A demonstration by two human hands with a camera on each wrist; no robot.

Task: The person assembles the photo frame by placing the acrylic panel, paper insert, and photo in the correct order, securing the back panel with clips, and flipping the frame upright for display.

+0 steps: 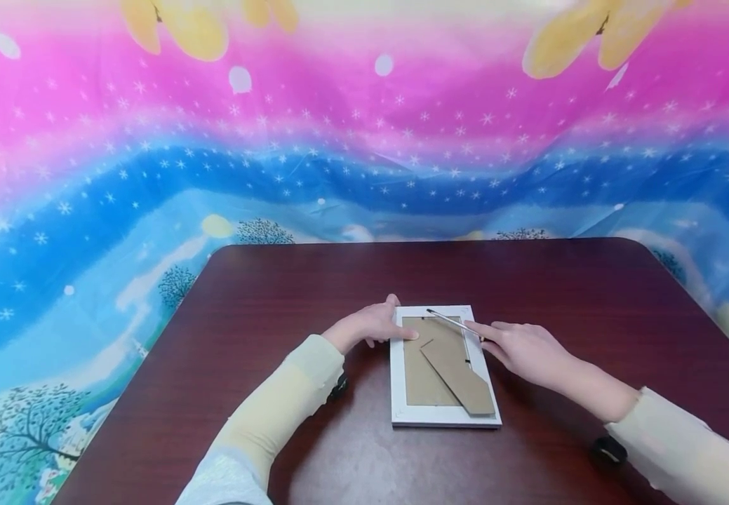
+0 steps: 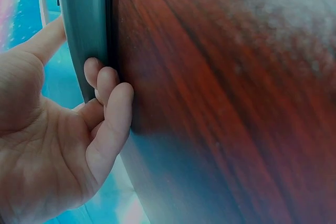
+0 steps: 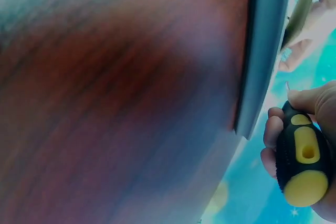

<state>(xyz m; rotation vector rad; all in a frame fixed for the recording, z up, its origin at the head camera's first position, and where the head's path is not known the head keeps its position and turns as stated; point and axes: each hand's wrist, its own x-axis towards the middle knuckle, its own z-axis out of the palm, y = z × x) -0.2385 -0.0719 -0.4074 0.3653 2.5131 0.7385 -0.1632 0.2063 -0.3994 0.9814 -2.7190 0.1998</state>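
A white picture frame (image 1: 398, 379) lies back side up on the table, its brown backing board (image 1: 419, 379) showing. The frame's brown easel stand (image 1: 462, 384) slants across the board to the lower right corner. My left hand (image 1: 373, 323) holds the frame's upper left side, thumb over the board and fingers along the outer edge. In my right hand (image 1: 531, 352) is a screwdriver with a black and yellow handle (image 3: 304, 153). Its thin metal shaft (image 1: 449, 320) reaches across the frame's upper right, the tip close over the top border.
The dark red-brown table (image 1: 301, 291) has a glossy top with rounded far corners. Behind it hangs a pink and blue cloth (image 1: 339, 126) printed with snowflakes and trees. Small dark tabs (image 1: 468, 361) stick out at the opening's right edge.
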